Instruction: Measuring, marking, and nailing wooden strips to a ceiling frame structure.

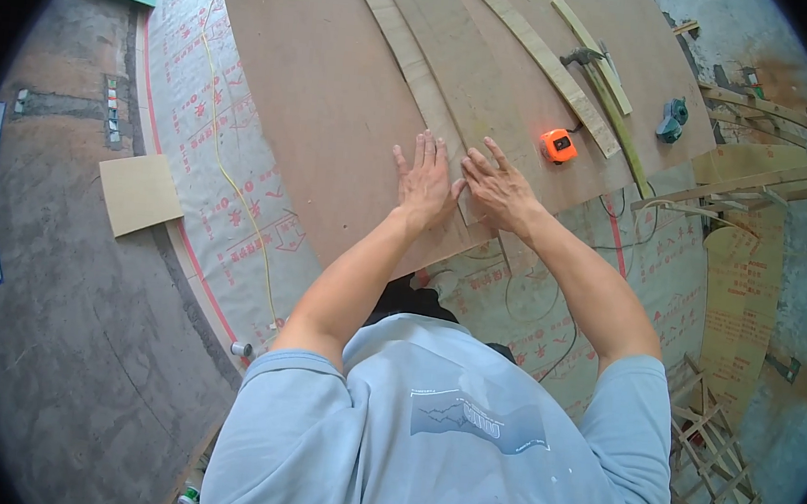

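Observation:
My left hand (426,179) lies flat, fingers stretched forward, over the near part of a narrow pale wood strip (389,35). Beside it, my right hand (500,188) rests with fingers apart on the near end of a wider wooden board (451,40). The two thumbs nearly meet along the seam where strip and board run side by side. Under both pieces is a large brown plywood sheet (311,100). Just right of my right hand sits an orange tape measure (559,147). Neither hand is wrapped round anything.
Right of the board lie a long pale strip (536,48), a hammer (584,57), a thin batten (596,53) and a teal tool (672,120). A yellow cord (225,155) crosses the printed floor sheeting (186,99) at left. Wooden framing (717,452) stands lower right.

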The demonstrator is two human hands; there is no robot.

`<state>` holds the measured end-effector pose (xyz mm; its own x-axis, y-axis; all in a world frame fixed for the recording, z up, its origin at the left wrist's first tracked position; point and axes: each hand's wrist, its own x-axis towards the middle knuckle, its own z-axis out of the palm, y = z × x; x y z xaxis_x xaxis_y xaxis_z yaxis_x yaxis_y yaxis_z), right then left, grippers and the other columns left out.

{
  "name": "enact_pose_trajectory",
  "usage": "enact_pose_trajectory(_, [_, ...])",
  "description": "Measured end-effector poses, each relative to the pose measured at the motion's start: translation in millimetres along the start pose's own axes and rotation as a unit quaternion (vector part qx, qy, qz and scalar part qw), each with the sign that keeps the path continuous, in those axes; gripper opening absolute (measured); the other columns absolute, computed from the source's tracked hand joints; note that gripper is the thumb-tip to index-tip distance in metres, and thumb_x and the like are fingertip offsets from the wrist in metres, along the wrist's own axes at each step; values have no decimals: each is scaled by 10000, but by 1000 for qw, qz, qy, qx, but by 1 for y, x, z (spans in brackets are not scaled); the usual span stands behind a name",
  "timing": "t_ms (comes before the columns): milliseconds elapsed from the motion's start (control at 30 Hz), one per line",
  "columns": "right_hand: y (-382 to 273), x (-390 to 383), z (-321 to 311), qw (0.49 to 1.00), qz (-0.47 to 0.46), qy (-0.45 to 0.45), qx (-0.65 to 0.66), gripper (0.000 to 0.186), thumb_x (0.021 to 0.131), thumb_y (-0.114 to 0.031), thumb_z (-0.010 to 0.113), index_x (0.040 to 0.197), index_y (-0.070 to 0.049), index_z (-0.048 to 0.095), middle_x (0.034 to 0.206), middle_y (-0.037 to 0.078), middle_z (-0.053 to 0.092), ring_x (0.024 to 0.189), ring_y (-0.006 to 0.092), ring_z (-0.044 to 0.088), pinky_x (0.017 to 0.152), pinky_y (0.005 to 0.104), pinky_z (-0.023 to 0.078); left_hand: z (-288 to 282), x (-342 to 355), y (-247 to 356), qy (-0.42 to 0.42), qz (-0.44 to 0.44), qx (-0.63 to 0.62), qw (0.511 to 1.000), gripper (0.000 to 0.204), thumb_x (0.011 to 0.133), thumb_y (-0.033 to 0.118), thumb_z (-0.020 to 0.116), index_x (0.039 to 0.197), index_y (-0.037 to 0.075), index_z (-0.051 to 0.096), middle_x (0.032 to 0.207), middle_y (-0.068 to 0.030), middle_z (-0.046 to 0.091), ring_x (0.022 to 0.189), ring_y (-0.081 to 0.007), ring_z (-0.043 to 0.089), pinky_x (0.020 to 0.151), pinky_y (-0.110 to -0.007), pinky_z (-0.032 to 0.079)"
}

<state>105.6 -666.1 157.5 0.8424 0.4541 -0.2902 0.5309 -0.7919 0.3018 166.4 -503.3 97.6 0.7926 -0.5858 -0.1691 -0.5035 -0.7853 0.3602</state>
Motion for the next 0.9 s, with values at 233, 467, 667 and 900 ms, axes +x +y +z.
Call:
enact_pose_trajectory(233, [19, 26, -3, 998, 3, -31, 50, 894, 727, -456, 764, 1441, -8, 467, 1530, 80, 432, 1488, 222, 265, 1250, 521, 7, -14, 32, -18, -6, -9, -7, 1000, 836, 915, 450, 595, 1531, -17, 274, 1621, -225, 210, 1522, -332, 180, 1176, -663, 86])
enact_pose_trajectory(467, [27, 46, -7, 995, 15, -77, 60, 1073, 665, -488, 805, 1520, -29, 348, 1603, 78, 323, 1521, 207, 189, 1252, 505, -28, -12, 40, -22, -8, -15, -21, 1000, 815, 905, 402, 606, 1534, -2, 279, 1628, -225, 183, 1528, -331, 150, 1183, -647, 80])
enact_pose_trajectory(667, [39, 63, -15, 996, -9, -90, 18, 1128, 619, -506, 819, 1524, -30, 341, 1594, 83, 337, 1515, 204, 203, 1256, 503, -30, -19, 41, -30, 18, -2, -20, 1000, 776, 913, 397, 603, 1523, 17, 310, 1616, -209, 234, 1518, -326, 194, 1184, -639, 104])
enact_pose_trajectory(900, [60, 95, -23, 994, 2, -108, 18, 1179, 602, -561, 847, 1535, -66, 324, 1588, 51, 348, 1508, 189, 219, 1258, 502, -41, -22, -55, -44, 48, 69, -88, 993, 607, 850, 211, 699, 1412, 111, 490, 1559, -143, 365, 1477, -285, 305, 1184, -608, 121])
